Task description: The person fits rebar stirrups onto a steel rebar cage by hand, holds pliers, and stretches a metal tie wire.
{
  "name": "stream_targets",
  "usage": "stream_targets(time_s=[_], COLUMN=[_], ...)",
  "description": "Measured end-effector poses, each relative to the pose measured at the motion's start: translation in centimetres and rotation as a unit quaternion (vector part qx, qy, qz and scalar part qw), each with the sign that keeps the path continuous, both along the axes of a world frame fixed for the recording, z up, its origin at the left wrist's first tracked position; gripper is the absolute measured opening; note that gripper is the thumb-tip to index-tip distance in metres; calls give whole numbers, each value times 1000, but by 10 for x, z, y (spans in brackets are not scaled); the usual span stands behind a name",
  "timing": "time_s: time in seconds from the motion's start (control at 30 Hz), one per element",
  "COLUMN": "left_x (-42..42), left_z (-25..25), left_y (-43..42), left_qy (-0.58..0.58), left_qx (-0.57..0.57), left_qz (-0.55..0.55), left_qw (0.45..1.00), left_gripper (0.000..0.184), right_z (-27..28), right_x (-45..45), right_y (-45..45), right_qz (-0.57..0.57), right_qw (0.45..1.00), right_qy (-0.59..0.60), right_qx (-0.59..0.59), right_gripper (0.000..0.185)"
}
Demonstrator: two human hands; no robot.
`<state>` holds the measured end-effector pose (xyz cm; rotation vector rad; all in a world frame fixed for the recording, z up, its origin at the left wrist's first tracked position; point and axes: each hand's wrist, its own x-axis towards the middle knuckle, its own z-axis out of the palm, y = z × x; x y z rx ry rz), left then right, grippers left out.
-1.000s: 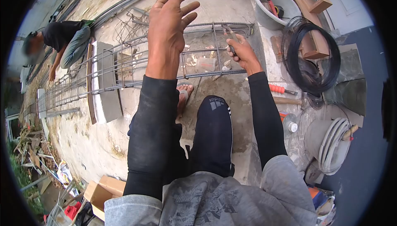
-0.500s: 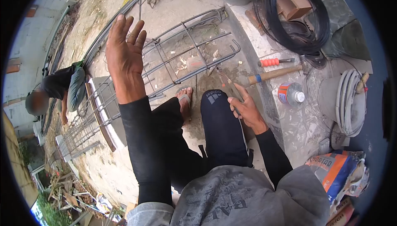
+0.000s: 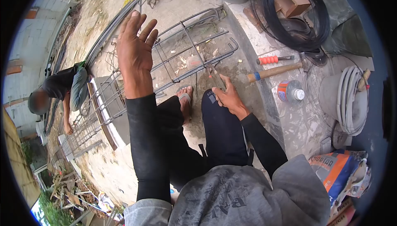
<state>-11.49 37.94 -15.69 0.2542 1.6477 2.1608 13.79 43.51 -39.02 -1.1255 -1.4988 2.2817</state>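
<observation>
- Left hand, upper left of centre: raised, fingers loosely spread, holding nothing
- Right hand, centre: fingers closed round pincers, tips at the rebar cage; contact cannot be told
- Hammer, right of centre, beside red-gripped chisel

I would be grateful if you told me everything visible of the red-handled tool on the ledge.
The red-handled tool lies on the pale, dusty ledge, untouched by anyone. Its ribbed grip is orange-red; a dark, apparently metal shaft extends towards the picture's right. It rests alongside the hammer, near the black wire coil. The tip's exact shape is unclear.
</observation>
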Motion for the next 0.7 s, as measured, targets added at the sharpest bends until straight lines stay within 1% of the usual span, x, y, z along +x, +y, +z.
stream_targets(time_s=[0.03, 0.07, 0.17, 0.2, 0.3, 0.33, 0.43, 0.47, 0.57, 0.6, 0.7], left_x=[1, 1, 7, 6, 1, 1, 2, 2, 2, 0, -6], left_z=[0, 1, 3, 2, 1, 2, 0, 0, 3, 3, 2], left_y=[1, 2, 3, 3, 4, 2, 0, 0, 1, -1, -6], left_qy=[-3, 2, 1, 3, 11, 13, 9, 7, 7, 11, 16], left_qx=[-2, -5, -14, -15, -7, -5, 11, 18, 11, 12, 30], left_qz=[-4, -9, -4, -4, -5, -3, 7, 9, -5, 1, 25], left_qw=[1000, 1000, 1000, 1000, 1000, 1000, 1000, 1000, 1000, 1000, 999], left_gripper=[61, 64, 66, 67, 68, 68, 63, 61, 67, 68, 61], right_z=[4, 8, 6, 14, 4, 3, 1, 1, -4, 10, 35], right_x=[2, 1, -14, -11, -4, -5, -29, -29, -11, -8, -2], right_y=[10, 10, -14, -17, 6, 9, -20, -30, -4, -2, -7], right_qz=[26, -39, -147, -22, 43, 10, -181, -97, 33, -3, -143], right_qw=[1000, 999, 988, 999, 998, 999, 981, 995, 999, 999, 988], right_qy=[1, 12, -10, -5, -24, -27, -22, -14, -18, -29, 5], right_qx=[-4, 28, 35, -39, 27, 37, 70, 20, -30, -28, -53], right_gripper=[77, 77, 73, 73, 78, 79, 77, 75, 78, 79, 78])
